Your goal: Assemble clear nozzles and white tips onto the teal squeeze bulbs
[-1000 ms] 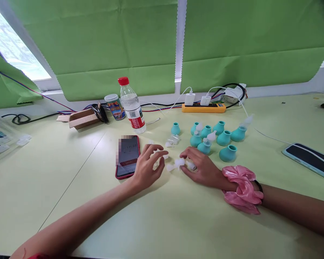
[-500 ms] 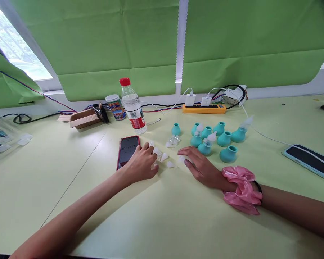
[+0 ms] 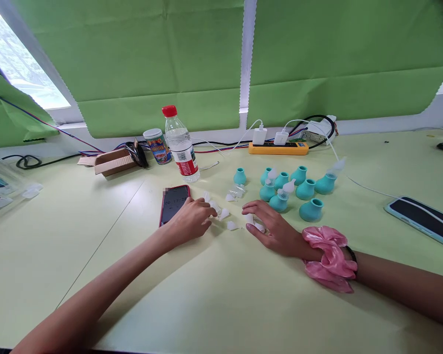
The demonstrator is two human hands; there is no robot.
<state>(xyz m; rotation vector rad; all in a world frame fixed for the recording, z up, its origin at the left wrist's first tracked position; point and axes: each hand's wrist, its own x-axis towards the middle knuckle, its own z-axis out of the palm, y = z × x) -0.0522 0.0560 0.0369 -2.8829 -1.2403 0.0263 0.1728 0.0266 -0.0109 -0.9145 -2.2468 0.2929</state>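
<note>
My left hand (image 3: 194,220) rests beside the dark-screened phone, its fingers curled down at a small pile of translucent white pieces (image 3: 224,214); whether something is pinched in the fingertips is hidden. Resting on the table to the right, my right hand (image 3: 275,230) has its thumb apart from its fingers, with small white pieces (image 3: 259,227) in the gap. Behind it stand several turquoise round-bodied pots with short necks (image 3: 311,210). A few pots carry translucent white tips, such as the pointed tip (image 3: 289,186). Another turquoise pot (image 3: 239,176) stands apart, near a clear crinkled piece (image 3: 237,191).
Around the hands are the red-edged phone (image 3: 174,202), a red-capped bottle (image 3: 182,147) and a can (image 3: 157,146). An orange power strip (image 3: 278,148) with white chargers lies at the back. A cabled phone (image 3: 424,221) is right; a clear bag (image 3: 0,184) is left.
My left hand has shifted slightly, its fingers drawn closer together at the pile. My right thumb has moved a little left, and more white shows between thumb and fingers.
</note>
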